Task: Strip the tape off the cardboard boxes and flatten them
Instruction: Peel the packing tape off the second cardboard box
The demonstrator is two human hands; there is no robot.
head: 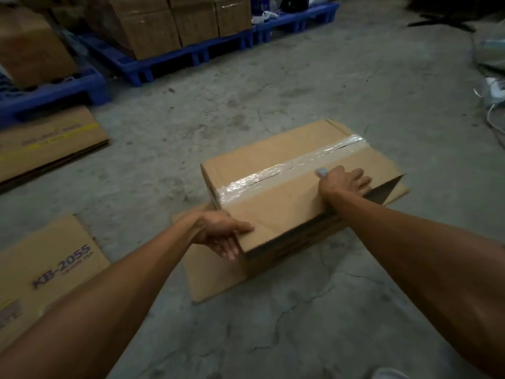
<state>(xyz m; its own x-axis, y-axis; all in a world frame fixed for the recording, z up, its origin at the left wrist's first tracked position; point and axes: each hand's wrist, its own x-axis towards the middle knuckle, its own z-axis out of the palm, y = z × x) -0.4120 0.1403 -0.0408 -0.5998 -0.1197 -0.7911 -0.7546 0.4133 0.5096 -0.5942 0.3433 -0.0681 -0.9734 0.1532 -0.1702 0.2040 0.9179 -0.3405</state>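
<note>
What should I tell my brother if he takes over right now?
Left hand: flat against the box at its near left corner, no grip.
Right hand: on the box top, holding a small grey tool beside the tape.
Box sits on the floor, tape running along its top seam.
Done: two flat boxes lie to the left.
Left: strip this tape, flatten the box.

Under you is a grey concrete floor (314,86), stained and cracked. On it sits your taped cardboard box (276,198), its loose flaps spread flat on the concrete. At your left lie a flattened carton (52,266) printed KB-2055 and another flattened carton (52,143). Further back, blue pallets (175,54) stand on the floor. White cables (494,105) trail at the right edge.
</note>
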